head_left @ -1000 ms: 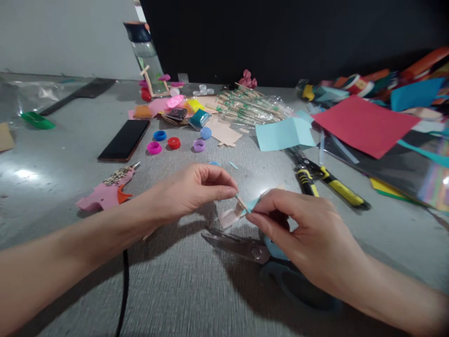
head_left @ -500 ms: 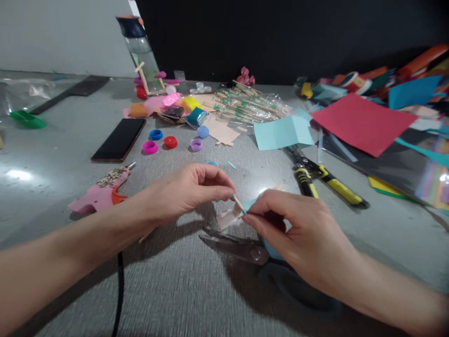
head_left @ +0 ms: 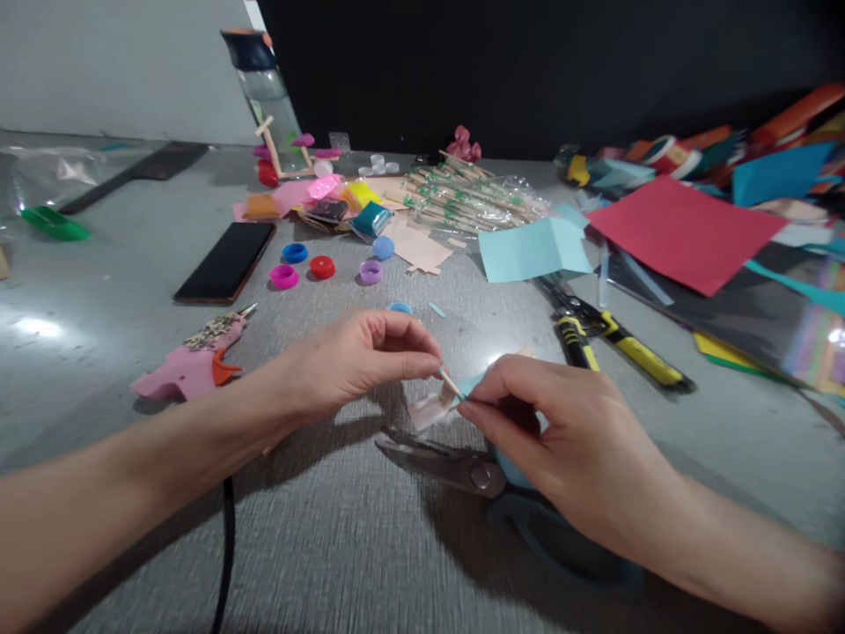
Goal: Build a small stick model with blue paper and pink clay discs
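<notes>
Between my two hands is a short, thin wooden stick (head_left: 451, 382) with light-blue bits at its ends. My left hand (head_left: 386, 357) pinches its upper left end between thumb and fingertips. At its lower right end, the thumb and forefinger of my right hand (head_left: 538, 418) are pinched together. A light-blue paper piece (head_left: 470, 384) shows beside the right fingertips, partly hidden. Just beyond lies a small pale piece (head_left: 428, 411) whose kind I cannot make out. Scissors (head_left: 455, 467) with blue handles lie under and in front of my right hand, blades pointing left.
Left of my hands lie a pink glue gun (head_left: 188, 357) with a black cord and a phone (head_left: 225, 262). Several bottle caps (head_left: 322, 267) sit ahead. Yellow-black pliers (head_left: 581, 326), a folded light-blue paper (head_left: 534, 251) and red paper (head_left: 683, 233) are on the right. A water bottle (head_left: 268, 97) stands behind.
Both hands keep almost the same pose on the stick. The view has shifted very slightly; nothing has been taken or let go.
</notes>
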A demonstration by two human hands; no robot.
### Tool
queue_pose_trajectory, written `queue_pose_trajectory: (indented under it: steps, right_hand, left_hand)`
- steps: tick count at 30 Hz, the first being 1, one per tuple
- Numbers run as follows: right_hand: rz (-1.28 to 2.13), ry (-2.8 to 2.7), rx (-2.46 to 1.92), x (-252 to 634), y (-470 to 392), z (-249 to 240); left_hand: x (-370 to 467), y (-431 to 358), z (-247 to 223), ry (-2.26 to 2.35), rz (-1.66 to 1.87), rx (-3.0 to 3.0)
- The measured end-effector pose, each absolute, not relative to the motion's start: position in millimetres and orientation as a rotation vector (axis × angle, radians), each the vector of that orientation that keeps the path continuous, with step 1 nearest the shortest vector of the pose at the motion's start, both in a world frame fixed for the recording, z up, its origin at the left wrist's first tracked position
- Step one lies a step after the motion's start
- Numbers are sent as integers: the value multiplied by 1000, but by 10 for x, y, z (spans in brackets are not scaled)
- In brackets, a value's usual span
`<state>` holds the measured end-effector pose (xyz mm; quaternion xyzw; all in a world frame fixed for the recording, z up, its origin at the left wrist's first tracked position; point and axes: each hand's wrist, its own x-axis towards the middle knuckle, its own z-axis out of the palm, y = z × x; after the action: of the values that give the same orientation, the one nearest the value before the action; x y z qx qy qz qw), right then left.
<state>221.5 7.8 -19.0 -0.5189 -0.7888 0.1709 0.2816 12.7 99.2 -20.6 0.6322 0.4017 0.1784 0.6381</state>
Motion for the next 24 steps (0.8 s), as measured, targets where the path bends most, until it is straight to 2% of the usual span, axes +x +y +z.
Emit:
queue_pose_trajectory:
  steps: [16, 24]
  right_hand:
    - [559, -2049, -1440, 2212, 104, -170]
    - [611, -2030, -1461, 2232, 107, -146]
  left_hand:
    - [97, 950, -210, 885, 434, 1442]
    - [155, 955, -220, 848, 299, 1747]
